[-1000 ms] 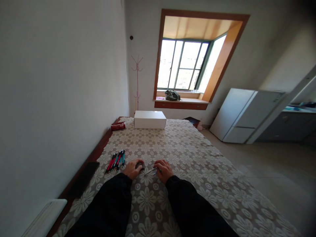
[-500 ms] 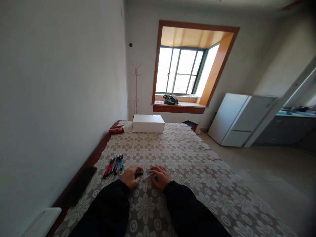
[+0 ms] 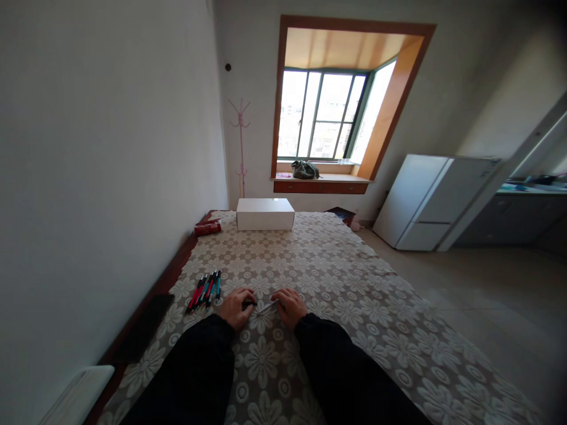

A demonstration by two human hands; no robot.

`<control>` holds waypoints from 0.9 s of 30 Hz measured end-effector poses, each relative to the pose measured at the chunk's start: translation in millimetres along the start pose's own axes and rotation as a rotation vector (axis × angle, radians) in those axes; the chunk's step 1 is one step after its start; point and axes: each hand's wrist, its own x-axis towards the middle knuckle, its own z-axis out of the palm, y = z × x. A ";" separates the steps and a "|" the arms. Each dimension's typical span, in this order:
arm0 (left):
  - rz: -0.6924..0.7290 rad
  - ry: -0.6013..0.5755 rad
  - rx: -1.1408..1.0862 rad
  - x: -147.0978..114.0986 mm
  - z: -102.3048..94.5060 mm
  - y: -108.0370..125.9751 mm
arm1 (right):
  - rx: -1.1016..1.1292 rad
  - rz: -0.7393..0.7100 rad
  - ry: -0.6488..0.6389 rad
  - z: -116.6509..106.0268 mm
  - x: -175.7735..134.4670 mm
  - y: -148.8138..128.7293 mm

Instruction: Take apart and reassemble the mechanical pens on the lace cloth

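- My left hand (image 3: 237,308) pinches a small dark piece (image 3: 250,304); exactly what it is, I cannot tell.
- My right hand (image 3: 290,306) grasps a thin pale rod (image 3: 267,307), slanting down toward my left, low over the flowered cloth (image 3: 328,271).
- Both pieces look slender, so I judge a light pinch and steady wrists serve best.
- The pens (image 3: 205,291) lie in a row just left of my left hand; my elbow should avoid them.

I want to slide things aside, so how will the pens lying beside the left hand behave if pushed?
The pens would probably scatter or roll, since they look slim and lie loose, side by side. The flowered tablecloth looks textured, so it may slow them. Being straight and thin, each is likely stiff and fairly light.
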 end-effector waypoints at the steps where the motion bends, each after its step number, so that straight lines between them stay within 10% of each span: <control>1: 0.004 -0.001 0.004 -0.1 0.0 -0.2 | 0.004 -0.001 -0.004 -0.3 0.2 -0.4; 27: 0.296 -0.087 0.074 -3.0 8.2 1.3 | -0.048 0.038 -0.084 -4.9 -0.9 -9.7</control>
